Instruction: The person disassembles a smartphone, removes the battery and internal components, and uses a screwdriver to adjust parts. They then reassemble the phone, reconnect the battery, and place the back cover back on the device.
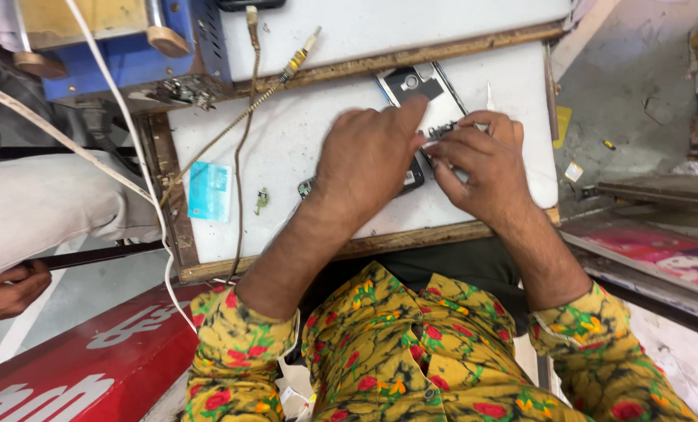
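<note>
An opened mobile phone [423,98] with its back cover off lies on the white work board [286,141]. My left hand [368,160] rests flat on the phone's lower half, with the index finger stretched up along it. My right hand [482,168] pinches a small dark part [441,130] at the phone's right edge, fingers closed around it. The phone's lower end is hidden under both hands.
A light blue card [209,191] lies at the board's left. A braided cable [239,117] and a white cable [130,133] cross the left side. A blue machine [138,55] stands at upper left. Another person's hand [5,289] and sleeve are at far left.
</note>
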